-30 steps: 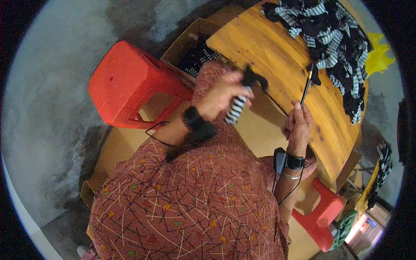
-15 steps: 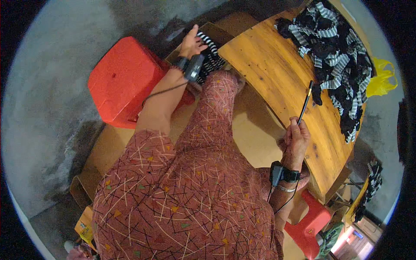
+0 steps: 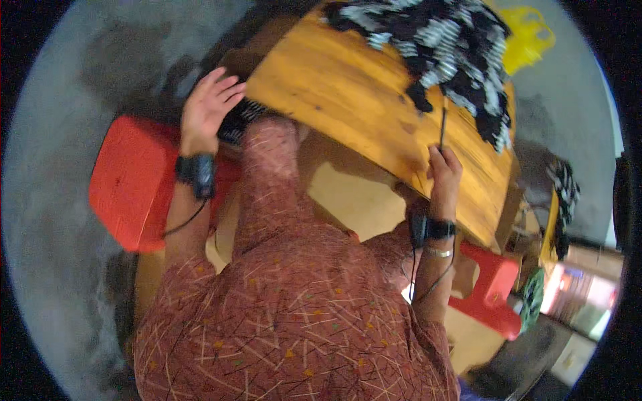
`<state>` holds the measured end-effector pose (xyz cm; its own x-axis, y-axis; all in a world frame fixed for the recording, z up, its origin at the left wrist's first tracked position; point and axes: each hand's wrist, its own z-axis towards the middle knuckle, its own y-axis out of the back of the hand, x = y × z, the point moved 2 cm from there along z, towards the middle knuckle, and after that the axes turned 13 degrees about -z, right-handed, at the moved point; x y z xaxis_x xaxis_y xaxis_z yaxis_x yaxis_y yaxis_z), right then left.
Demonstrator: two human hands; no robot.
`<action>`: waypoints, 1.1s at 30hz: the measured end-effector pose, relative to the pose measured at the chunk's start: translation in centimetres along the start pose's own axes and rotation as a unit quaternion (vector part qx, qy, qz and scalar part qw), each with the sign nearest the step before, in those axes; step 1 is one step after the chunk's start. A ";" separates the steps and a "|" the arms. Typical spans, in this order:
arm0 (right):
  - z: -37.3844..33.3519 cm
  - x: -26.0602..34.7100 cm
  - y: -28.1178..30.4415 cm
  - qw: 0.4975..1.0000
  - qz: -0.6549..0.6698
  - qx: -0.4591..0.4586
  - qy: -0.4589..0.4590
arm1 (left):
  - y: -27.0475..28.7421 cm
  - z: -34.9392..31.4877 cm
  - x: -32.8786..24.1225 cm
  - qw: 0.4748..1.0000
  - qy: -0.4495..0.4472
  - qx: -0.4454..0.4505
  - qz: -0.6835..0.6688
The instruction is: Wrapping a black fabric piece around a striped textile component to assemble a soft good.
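My left hand (image 3: 210,110) is raised beside the near left corner of the wooden table (image 3: 348,87), palm showing and fingers apart, with nothing in it. Below it, partly hidden by my hand and leg, lies black-and-white striped cloth (image 3: 234,127). Over the table's front edge, my right hand (image 3: 445,175) pinches a slim black stick (image 3: 443,127) with a pale band near its far end; the picture is too blurred to tell its kind. The stick's tip points at a heap of black and striped cloth pieces (image 3: 445,57) on the table.
A red plastic stool (image 3: 134,187) stands to my left, and another red stool (image 3: 491,291) is at the lower right. Past the cloth heap hangs a yellow plastic bag (image 3: 525,40). Devices with cables are strapped to both my wrists.
The whole view has shifted, with the table now further left. My left hand has drawn back from over the striped cloth to beside the table corner. The stick stays in my right hand.
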<state>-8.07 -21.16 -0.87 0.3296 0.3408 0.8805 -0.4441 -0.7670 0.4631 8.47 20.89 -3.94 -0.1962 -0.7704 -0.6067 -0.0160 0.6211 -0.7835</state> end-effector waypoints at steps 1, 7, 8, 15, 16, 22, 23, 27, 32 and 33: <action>1.6 -0.8 0.7 1.000 -0.013 -0.004 -0.012 | 0.0 0.3 0.2 0.996 0.042 0.067 -0.034; 9.6 -5.4 1.6 0.988 -0.107 -0.074 0.084 | -7.9 -1.8 8.3 0.977 0.154 0.143 -0.027; 11.0 -6.2 0.9 0.973 -0.189 -0.094 0.092 | -8.7 -2.0 9.9 0.970 0.192 0.146 -0.038; 11.2 -1.5 -2.7 0.881 -0.444 -0.067 0.151 | -11.5 -5.0 15.8 0.942 0.291 0.165 -0.018; 11.2 -1.4 -2.9 0.872 -0.464 -0.071 0.140 | -11.7 -5.0 16.1 0.941 0.295 0.168 -0.019; 5.9 -1.7 -2.8 0.910 -0.343 0.005 0.232 | -11.1 -4.5 15.6 0.969 0.187 0.126 0.098; 4.6 -1.8 -2.7 0.910 -0.341 0.010 0.234 | -11.1 -4.5 15.7 0.970 0.184 0.122 0.098; -1.8 0.9 -1.2 0.979 -0.018 0.170 0.108 | -11.8 -4.9 16.5 0.931 0.062 0.235 0.273; -5.2 5.8 2.1 0.961 0.112 0.251 0.011 | -15.4 -6.3 17.7 0.818 -0.202 0.363 0.397; -4.9 5.5 2.3 0.961 0.113 0.252 0.008 | -16.1 -6.8 17.4 0.855 -0.069 0.363 0.363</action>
<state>-11.36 -18.36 5.48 0.2582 0.1385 0.9561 -0.0411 -0.9872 0.1541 -1.31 -1.54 -0.95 0.2232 -0.2597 -0.9396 0.6841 0.7284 -0.0388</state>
